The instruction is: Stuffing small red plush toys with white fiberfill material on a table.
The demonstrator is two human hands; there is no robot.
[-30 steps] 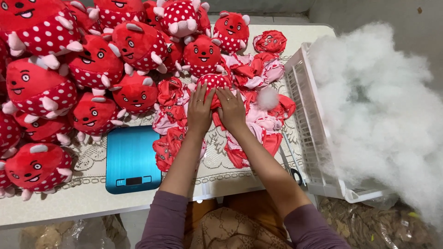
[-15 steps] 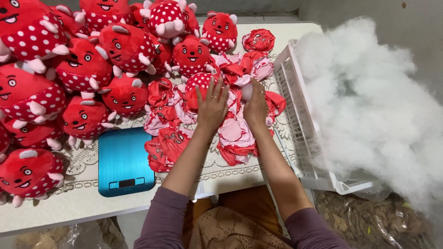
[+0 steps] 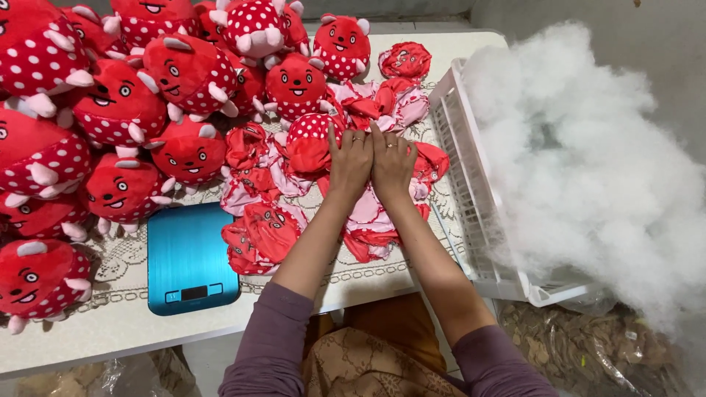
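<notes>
While a blue scale [image 3: 190,256] sat nearest on the worktop [image 3: 110,334], left hand [image 3: 351,163] and right hand [image 3: 392,165], grips flat and spread, pressed the unstuffed red skins [image 3: 368,224], stuffed red plush toys [image 3: 118,110] heaped beyond.

Red plush toys [image 3: 118,110] with white polka dots, red-and-pink empty toy skins [image 3: 265,235], a teal blue scale [image 3: 187,257], white stuffing [image 3: 588,169], white crate [image 3: 471,198], mauve sleeves [image 3: 272,345].

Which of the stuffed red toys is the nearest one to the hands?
The small stuffed toy touching the left hand, showing its white-dotted back. The other stuffed toys lie farther left or up the table; the flat skins are unstuffed.
</notes>
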